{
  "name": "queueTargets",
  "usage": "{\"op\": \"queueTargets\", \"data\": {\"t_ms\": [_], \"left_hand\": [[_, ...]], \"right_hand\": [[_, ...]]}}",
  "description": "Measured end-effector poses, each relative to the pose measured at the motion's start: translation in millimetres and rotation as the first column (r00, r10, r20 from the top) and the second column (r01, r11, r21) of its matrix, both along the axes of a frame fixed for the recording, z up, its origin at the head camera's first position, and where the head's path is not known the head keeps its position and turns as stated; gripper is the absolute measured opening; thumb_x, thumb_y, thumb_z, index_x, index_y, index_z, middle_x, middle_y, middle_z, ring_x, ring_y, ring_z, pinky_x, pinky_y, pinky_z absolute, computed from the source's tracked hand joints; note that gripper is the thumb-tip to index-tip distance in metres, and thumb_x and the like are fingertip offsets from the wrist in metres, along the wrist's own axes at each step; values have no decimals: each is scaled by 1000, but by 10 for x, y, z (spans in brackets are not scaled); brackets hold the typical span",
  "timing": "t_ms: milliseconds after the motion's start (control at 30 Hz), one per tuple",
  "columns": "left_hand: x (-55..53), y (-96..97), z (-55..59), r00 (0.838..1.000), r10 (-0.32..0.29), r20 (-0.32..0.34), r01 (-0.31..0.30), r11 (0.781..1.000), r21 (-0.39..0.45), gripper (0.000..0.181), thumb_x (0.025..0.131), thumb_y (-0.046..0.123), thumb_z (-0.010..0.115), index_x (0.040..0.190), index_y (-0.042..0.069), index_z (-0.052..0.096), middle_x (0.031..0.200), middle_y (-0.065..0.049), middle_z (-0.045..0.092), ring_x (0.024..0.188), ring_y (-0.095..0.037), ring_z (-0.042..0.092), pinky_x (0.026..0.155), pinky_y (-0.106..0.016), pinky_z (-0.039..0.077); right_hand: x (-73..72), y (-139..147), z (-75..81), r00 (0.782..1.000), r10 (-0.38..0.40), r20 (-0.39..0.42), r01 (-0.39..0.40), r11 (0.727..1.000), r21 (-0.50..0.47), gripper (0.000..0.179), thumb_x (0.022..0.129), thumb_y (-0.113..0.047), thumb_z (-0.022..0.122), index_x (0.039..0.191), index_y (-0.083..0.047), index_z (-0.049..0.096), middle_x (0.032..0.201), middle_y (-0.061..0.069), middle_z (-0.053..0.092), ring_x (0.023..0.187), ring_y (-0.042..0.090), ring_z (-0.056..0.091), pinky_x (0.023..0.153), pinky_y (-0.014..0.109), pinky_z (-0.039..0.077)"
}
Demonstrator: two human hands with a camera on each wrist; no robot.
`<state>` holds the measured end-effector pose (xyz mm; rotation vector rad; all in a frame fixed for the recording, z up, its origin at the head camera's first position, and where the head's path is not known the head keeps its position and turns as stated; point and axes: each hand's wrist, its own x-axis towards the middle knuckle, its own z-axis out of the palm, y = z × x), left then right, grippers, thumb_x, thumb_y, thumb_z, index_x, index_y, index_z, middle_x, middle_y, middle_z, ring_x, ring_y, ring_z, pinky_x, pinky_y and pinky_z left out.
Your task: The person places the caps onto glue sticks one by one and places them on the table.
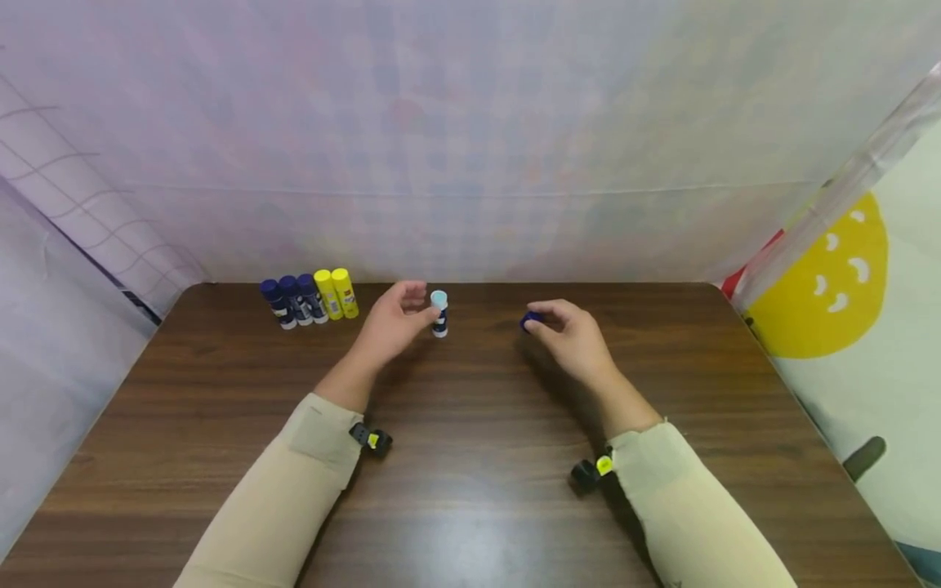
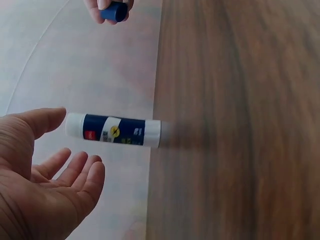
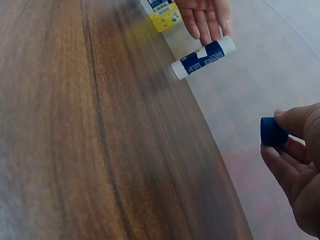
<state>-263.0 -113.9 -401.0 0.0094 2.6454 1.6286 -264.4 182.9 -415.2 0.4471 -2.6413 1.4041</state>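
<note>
An uncapped glue stick (image 1: 440, 318) with a dark blue label and white ends stands upright on the table, near its back edge. Beside it is my left hand (image 1: 394, 320), thumb and fingers spread apart around a gap; in the left wrist view the thumb tip comes close to the white top of the glue stick (image 2: 114, 130). To the right, my right hand (image 1: 577, 335) pinches a dark blue cap (image 1: 531, 320) between thumb and fingers, raised over the table. The cap's open end shows in the left wrist view.
At the back left, several capped glue sticks stand in a row: dark blue-capped ones (image 1: 296, 300) and two yellow ones (image 1: 336, 294). A pale curtain (image 1: 470, 147) hangs right behind the brown wooden table (image 1: 470, 425). Each wrist wears a small black camera.
</note>
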Motion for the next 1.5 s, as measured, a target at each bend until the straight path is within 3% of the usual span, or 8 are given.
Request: {"op": "queueTargets", "data": {"t_ms": [367,600,867,1233,1500], "left_hand": [[-66,72,-44,1000,5,31,-5,1000,27,53,98,26,74,145,10,55,140,-13,63,129,-31,59,104,-48,55],[-85,71,-76,999,-7,49,7,1000,6,47,98,26,73,140,9,59,137,-12,65,128,-30,61,105,-48,54],[-108,69,-122,999,-2,54,-1,998,64,44,97,22,75,137,7,63,135,-13,68,127,-31,62,105,-48,53],[-100,92,-148,998,-1,61,-1,1000,25,42,97,24,75,134,7,65,137,-13,68,128,-30,61,106,-48,52],[-85,87,-123,996,33,78,-35,999,28,41,97,27,75,134,11,66,138,-9,67,127,-29,61,103,-47,54]], "right_hand": [[10,-44,56,1000,7,5,-7,1000,-13,33,97,-9,73,127,4,69,125,22,70,115,35,69,99,48,57],[12,-47,50,1000,6,6,-6,1000,-19,33,97,-8,73,128,4,69,125,22,70,115,34,69,99,48,58],[10,-47,45,1000,4,4,-4,1000,-12,33,97,-10,73,127,3,69,124,21,70,114,35,70,99,48,58],[33,-52,35,1000,-5,29,5,1000,7,33,97,-12,74,128,1,70,125,20,71,114,34,69,99,49,58],[41,-42,33,1000,1,31,-1,1000,2,34,98,-11,73,128,2,69,124,21,70,113,35,70,99,49,58]]}}
